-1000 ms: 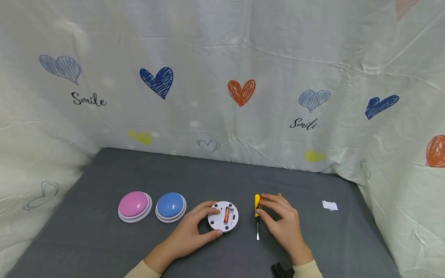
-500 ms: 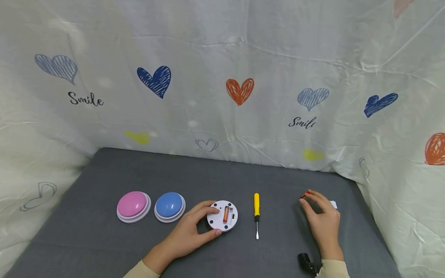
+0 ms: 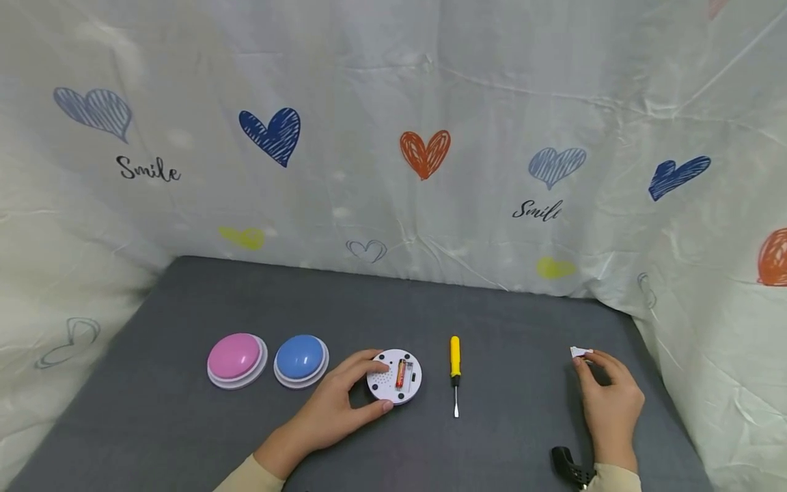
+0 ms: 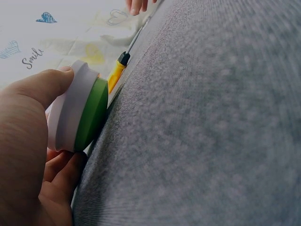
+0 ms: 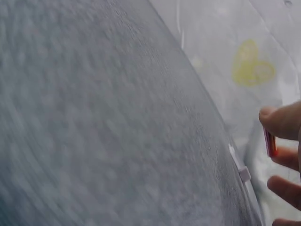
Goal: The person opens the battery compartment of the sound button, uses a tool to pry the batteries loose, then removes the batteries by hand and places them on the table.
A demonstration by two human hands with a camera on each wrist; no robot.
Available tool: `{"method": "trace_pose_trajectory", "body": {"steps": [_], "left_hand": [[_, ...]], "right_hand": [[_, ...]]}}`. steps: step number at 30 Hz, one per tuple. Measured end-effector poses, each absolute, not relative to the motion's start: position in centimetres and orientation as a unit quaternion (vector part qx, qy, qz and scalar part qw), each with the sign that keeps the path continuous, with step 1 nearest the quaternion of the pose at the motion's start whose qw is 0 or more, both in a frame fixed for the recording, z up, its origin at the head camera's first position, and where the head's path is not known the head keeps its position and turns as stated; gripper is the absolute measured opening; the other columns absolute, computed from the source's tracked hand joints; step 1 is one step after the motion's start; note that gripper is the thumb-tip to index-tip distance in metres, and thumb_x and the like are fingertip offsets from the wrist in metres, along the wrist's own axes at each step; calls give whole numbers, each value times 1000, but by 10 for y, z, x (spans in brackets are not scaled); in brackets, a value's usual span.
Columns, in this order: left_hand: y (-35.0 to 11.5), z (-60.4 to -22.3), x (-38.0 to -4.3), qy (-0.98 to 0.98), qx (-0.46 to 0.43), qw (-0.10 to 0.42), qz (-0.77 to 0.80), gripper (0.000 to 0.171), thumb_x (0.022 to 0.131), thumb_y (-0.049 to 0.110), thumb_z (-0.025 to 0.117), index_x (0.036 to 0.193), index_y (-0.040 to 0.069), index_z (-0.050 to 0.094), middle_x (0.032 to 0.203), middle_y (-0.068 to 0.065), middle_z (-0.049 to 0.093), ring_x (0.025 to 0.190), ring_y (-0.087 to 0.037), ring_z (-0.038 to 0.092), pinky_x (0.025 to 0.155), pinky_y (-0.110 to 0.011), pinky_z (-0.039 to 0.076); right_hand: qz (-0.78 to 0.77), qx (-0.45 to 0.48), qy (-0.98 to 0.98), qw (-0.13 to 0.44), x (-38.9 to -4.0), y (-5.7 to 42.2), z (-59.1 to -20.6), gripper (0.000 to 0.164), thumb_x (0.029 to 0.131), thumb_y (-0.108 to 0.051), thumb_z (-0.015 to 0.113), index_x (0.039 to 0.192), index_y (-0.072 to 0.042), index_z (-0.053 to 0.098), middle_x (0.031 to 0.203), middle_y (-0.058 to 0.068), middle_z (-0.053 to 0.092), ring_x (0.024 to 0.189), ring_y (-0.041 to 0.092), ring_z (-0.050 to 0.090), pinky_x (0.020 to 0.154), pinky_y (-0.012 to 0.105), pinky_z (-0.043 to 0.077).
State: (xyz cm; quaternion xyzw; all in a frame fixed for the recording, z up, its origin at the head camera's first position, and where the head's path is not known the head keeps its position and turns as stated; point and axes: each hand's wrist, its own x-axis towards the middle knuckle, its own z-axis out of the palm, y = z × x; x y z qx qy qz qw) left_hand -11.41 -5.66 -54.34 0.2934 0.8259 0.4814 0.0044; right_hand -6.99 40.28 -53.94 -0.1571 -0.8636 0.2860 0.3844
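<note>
In the head view my left hand point(image 3: 328, 413) grips an upside-down push button point(image 3: 381, 389) by its rim. Its white underside faces up, with a battery point(image 3: 401, 375) in one side of the open compartment and the other side bare. The left wrist view shows the button's green dome point(image 4: 92, 115) pointing down at the cloth. At the far right, my right hand point(image 3: 611, 403) is over a small white cover piece point(image 3: 578, 352), partly hiding it. Between thumb and finger it pinches a second battery point(image 5: 270, 142), seen in the right wrist view; the cover point(image 5: 244, 174) lies just beyond.
A yellow-handled screwdriver point(image 3: 456, 369) lies between the two hands, tip toward the person. To the left stand a blue button point(image 3: 300, 359) and a pink button point(image 3: 233, 356). The grey cloth-covered table point(image 3: 344, 294) ends at a white printed curtain point(image 3: 369, 89).
My right hand, carrying the battery, has moved right from beside the screwdriver to the white cover piece. The left hand still holds the button in place.
</note>
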Motion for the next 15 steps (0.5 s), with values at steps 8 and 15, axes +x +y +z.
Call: {"method": "trace_pose_trajectory", "body": {"steps": [8,15], "left_hand": [[-56,-544,-116,824,296,2,483,52,90,35,93,136,26,71,156,2,58,144,-24,56,119,-37,44],[-56,-545,-116,818,301,2,489,52,90,33,94,136,25,70,156,1,58,144,-24,57,120,-31,42]], "right_hand": [[268,-215,-875,342,-67,408,-542,18,88,-8,92,99,3,82,106,25,77,104,46,72,92,56,50],[258,-235,-889,297,-65,408,-544,18,90,-11,90,98,2,81,108,29,74,105,50,69,92,63,49]]}}
